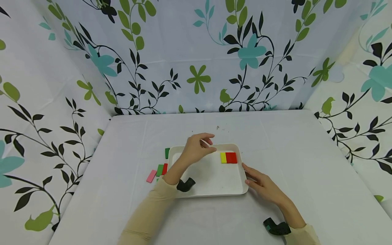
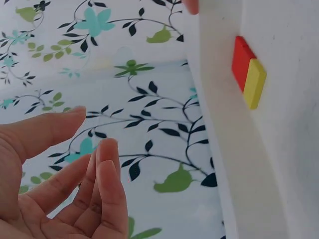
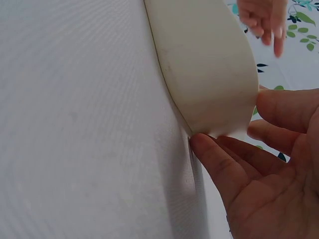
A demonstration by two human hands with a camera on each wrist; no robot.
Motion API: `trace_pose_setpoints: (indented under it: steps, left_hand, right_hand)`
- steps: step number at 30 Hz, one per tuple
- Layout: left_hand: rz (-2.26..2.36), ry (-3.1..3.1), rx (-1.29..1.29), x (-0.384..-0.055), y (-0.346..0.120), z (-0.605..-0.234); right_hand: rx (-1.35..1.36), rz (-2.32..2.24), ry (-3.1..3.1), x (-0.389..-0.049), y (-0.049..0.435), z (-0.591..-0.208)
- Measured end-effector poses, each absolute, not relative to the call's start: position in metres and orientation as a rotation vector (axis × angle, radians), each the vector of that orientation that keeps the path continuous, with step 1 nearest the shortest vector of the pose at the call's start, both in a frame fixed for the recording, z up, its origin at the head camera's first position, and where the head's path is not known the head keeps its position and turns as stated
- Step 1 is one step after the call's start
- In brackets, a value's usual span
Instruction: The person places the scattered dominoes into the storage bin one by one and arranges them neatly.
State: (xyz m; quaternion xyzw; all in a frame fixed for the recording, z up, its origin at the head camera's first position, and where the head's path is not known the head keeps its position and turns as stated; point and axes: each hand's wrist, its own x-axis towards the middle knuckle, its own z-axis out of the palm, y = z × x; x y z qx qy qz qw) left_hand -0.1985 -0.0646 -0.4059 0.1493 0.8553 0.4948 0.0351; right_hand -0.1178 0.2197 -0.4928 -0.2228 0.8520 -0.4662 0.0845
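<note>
In the head view, a shallow white tray (image 1: 211, 189) lies on the table. Inside it, near the right end, a yellow piece (image 1: 223, 158) and a red piece (image 1: 231, 158) sit side by side, touching. Above the tray's left half hovers my left hand (image 1: 196, 148), thumb and fingers apart with nothing between them; the left wrist view shows the same gap. My right hand (image 1: 263, 183) touches the tray's right side with its fingertips. Seen in the right wrist view, those fingers (image 3: 219, 164) rest against the outer wall at a corner.
Left of the tray lie a pink piece (image 1: 151, 176), green pieces (image 1: 160, 169) and another red piece (image 1: 164, 168), partly covered by the left forearm. A darker green piece (image 1: 167, 153) lies by the tray's upper left corner. Small dark specks (image 1: 217, 127) dot the cloth behind.
</note>
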Motion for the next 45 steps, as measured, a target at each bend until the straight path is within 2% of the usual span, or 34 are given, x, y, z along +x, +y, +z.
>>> trace_pose_setpoints:
  steps: [6, 12, 21, 29, 45]
  left_hand:
    - [1.635, 2.657, 0.449, -0.181, -0.125, -0.383]
    - [1.532, 2.711, 0.359, -0.16, -0.19, -0.376]
    - [1.468, 2.694, 0.218, -0.13, -0.264, -0.398]
    - [1.447, 2.626, 0.178, -0.117, -0.285, -0.436]
    - [1.42, 2.544, 0.213, -0.123, -0.286, -0.484]
  right_hand:
    - [-0.65, -1.416, 2.515, -0.118, 0.22, -0.494]
    - [-0.652, -1.421, 2.496, -0.118, 0.221, -0.494]
    - [-0.676, -1.437, 2.487, -0.118, 0.222, -0.495]
    - [-0.672, -1.445, 2.482, -0.119, 0.223, -0.494]
    - [-0.664, -1.427, 2.504, -0.119, 0.223, -0.495]
